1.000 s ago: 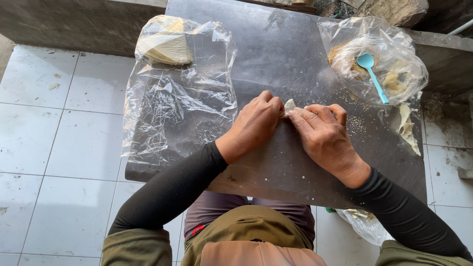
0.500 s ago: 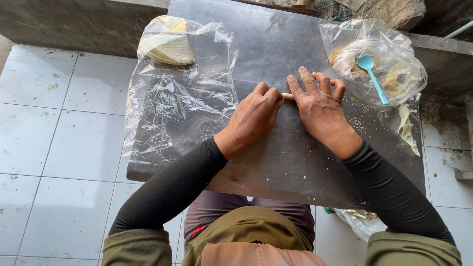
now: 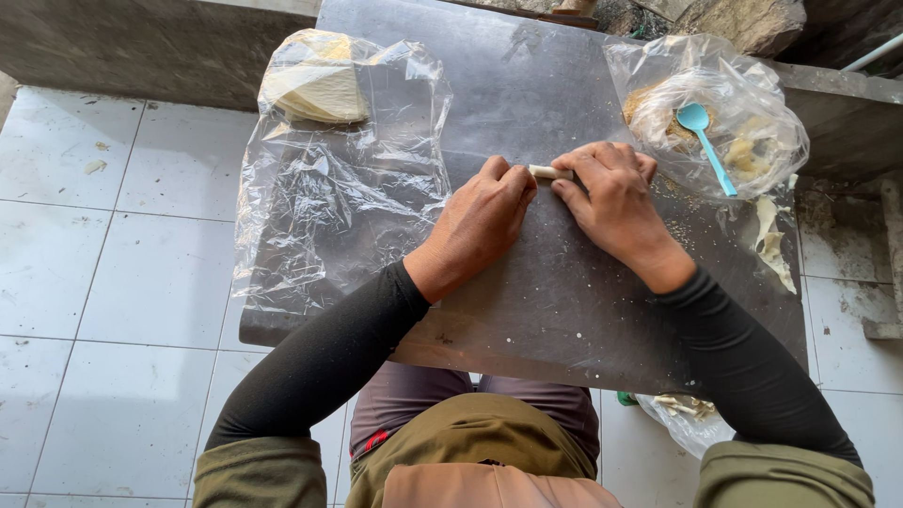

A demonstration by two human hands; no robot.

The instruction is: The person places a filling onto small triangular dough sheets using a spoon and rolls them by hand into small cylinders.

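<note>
A thin pale dough roll (image 3: 549, 172) lies on the dark grey board (image 3: 564, 310), pinched from both ends. My left hand (image 3: 480, 221) curls its fingers over the roll's left end. My right hand (image 3: 611, 202) covers the right end, fingers bent down on it. Only a short middle piece of the roll shows between the fingertips. Both forearms wear black sleeves.
A clear plastic bag (image 3: 343, 179) with a stack of pale wrapper sheets (image 3: 315, 89) lies at the board's left. At the right, another plastic bag (image 3: 752, 103) holds crumbly filling and a turquoise spoon (image 3: 705, 141). Dough scraps (image 3: 771, 240) lie at the right edge. White floor tiles (image 3: 113, 235) surround the board.
The flat wrapper under my fingers has been rolled away from me into a thin tube. Both hands have shifted slightly up the board and curled over the roll.
</note>
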